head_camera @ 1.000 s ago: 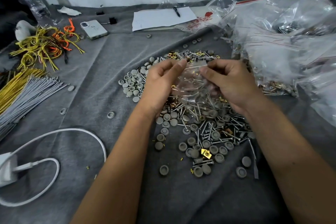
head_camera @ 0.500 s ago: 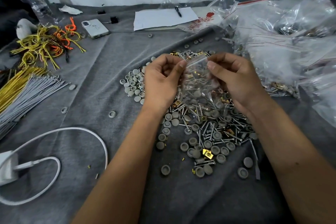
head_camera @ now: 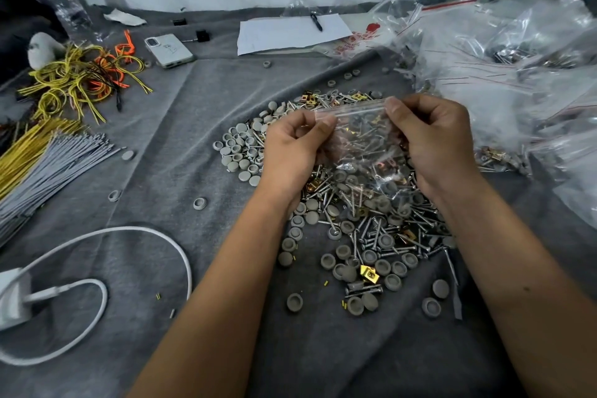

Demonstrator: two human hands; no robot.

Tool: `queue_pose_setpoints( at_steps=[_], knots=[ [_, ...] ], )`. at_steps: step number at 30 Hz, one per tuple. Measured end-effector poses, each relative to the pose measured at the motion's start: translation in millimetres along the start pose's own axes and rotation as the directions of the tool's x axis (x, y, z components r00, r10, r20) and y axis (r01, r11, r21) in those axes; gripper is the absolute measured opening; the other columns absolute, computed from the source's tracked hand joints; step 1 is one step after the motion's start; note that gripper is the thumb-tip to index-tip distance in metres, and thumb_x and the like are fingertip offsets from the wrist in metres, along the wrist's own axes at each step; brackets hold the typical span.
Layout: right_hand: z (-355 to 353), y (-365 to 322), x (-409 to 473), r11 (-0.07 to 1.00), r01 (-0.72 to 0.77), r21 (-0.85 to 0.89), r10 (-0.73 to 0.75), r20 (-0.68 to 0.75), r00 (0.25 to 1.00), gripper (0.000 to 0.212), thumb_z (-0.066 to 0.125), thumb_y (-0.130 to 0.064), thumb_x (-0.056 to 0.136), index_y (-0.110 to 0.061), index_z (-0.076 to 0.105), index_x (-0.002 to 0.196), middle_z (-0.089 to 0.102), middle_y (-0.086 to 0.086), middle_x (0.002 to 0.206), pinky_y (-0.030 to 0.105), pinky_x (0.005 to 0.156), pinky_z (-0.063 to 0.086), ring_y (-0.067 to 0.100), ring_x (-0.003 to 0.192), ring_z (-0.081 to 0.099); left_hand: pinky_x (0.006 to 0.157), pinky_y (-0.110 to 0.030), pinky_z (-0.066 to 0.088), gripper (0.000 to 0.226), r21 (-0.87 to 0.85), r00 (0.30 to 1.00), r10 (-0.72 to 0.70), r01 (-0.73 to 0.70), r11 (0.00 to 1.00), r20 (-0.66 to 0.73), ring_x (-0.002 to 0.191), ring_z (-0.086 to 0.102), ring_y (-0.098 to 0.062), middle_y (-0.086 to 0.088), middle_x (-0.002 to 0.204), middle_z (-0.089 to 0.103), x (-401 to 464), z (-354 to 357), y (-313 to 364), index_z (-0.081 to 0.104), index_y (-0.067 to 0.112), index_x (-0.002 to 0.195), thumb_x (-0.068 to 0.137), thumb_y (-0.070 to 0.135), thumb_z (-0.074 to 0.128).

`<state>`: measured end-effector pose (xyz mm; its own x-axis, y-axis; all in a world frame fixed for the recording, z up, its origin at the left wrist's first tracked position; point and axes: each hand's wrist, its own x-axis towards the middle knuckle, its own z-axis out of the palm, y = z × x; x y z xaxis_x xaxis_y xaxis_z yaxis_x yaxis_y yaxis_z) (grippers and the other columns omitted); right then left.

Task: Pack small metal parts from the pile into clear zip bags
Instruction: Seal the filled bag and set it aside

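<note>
A clear zip bag [head_camera: 365,145] with screws and brass clips inside hangs between my two hands above the pile. My left hand [head_camera: 292,147] pinches the left end of its zip strip between thumb and forefinger. My right hand [head_camera: 433,139] pinches the right end of the strip. The strip is stretched level between them. Beneath lies the pile of parts [head_camera: 371,236]: silver screws, grey round caps and gold clips, spread on the grey cloth [head_camera: 193,139].
A heap of filled clear bags [head_camera: 504,74] fills the right side. Yellow and grey cable ties [head_camera: 42,155] and yellow and orange wires [head_camera: 80,77] lie at the left. A white charger cable [head_camera: 106,268] loops at front left. Phone [head_camera: 168,50], paper and pen [head_camera: 290,31] lie behind.
Both hands have spread apart along the top of the bag, stretching its zip strip level. The bag has lifted a little higher over the pile.
</note>
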<state>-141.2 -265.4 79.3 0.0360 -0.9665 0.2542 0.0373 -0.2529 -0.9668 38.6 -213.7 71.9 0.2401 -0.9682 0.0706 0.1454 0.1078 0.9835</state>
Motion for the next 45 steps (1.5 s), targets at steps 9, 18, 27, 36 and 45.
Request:
queue_pose_setpoints(
  at_steps=[9, 18, 27, 36, 45],
  knots=[
    [2.2, 2.9, -1.8, 0.998, -0.052, 0.027, 0.051, 0.044, 0.998, 0.014, 0.072, -0.017, 0.094, -0.023, 0.079, 0.084, 0.073, -0.004, 0.073, 0.022, 0.060, 0.055, 0.007, 0.067, 0.066, 0.055, -0.029, 0.059, 0.021, -0.055, 0.999, 0.019, -0.017, 0.998, 0.048, 0.068, 0.073, -0.012, 0.000, 0.074, 0.074, -1.2, 0.9, 3.6, 0.061, 0.011, 0.080, 0.099, 0.002, 0.064],
    [5.6, -0.3, -4.5, 0.983, -0.132, 0.128, 0.114, 0.136, 0.984, 0.011, 0.075, -0.028, 0.088, -0.024, 0.082, 0.081, 0.073, -0.001, 0.075, 0.023, 0.059, 0.053, 0.010, 0.066, 0.063, 0.052, -0.026, 0.055, 0.029, -0.076, 0.997, 0.041, -0.036, 0.996, 0.069, 0.065, 0.073, -0.016, -0.004, 0.073, 0.075, -0.4, 0.0, 1.6, 0.055, 0.014, 0.075, 0.099, -0.001, 0.062],
    [8.0, 0.5, -6.1, 0.995, -0.067, 0.079, 0.055, 0.147, 0.988, 0.007, 0.075, -0.014, 0.091, -0.016, 0.078, 0.084, 0.073, -0.002, 0.071, 0.020, 0.056, 0.054, 0.007, 0.063, 0.067, 0.063, -0.030, 0.060, 0.017, -0.011, 0.991, 0.104, -0.103, 0.995, 0.081, 0.067, 0.071, -0.017, -0.003, 0.076, 0.075, -0.1, 4.7, -3.5, 0.075, 0.016, 0.084, 0.094, 0.003, 0.071],
    [9.1, 1.2, -6.1, 0.993, -0.097, 0.072, 0.078, 0.229, 0.970, 0.012, 0.082, -0.033, 0.073, -0.023, 0.082, 0.081, 0.079, 0.003, 0.082, 0.028, 0.067, 0.060, 0.017, 0.074, 0.075, 0.064, -0.031, 0.059, 0.014, 0.069, 0.985, 0.134, -0.141, 0.988, 0.105, 0.068, 0.070, -0.018, -0.004, 0.075, 0.073, 0.7, 5.4, -5.4, 0.070, 0.010, 0.084, 0.095, 0.001, 0.070],
    [10.1, 7.6, -4.3, 1.000, -0.025, 0.009, 0.022, 0.238, 0.971, 0.007, 0.081, -0.020, 0.085, -0.027, 0.082, 0.085, 0.079, 0.004, 0.085, 0.023, 0.067, 0.059, 0.016, 0.077, 0.077, 0.079, -0.054, 0.058, 0.006, 0.097, 0.984, 0.146, -0.156, 0.983, 0.098, 0.080, 0.067, -0.036, -0.035, 0.093, 0.069, 0.0, 7.0, -4.9, 0.069, 0.010, 0.084, 0.088, 0.006, 0.073]
  ],
)
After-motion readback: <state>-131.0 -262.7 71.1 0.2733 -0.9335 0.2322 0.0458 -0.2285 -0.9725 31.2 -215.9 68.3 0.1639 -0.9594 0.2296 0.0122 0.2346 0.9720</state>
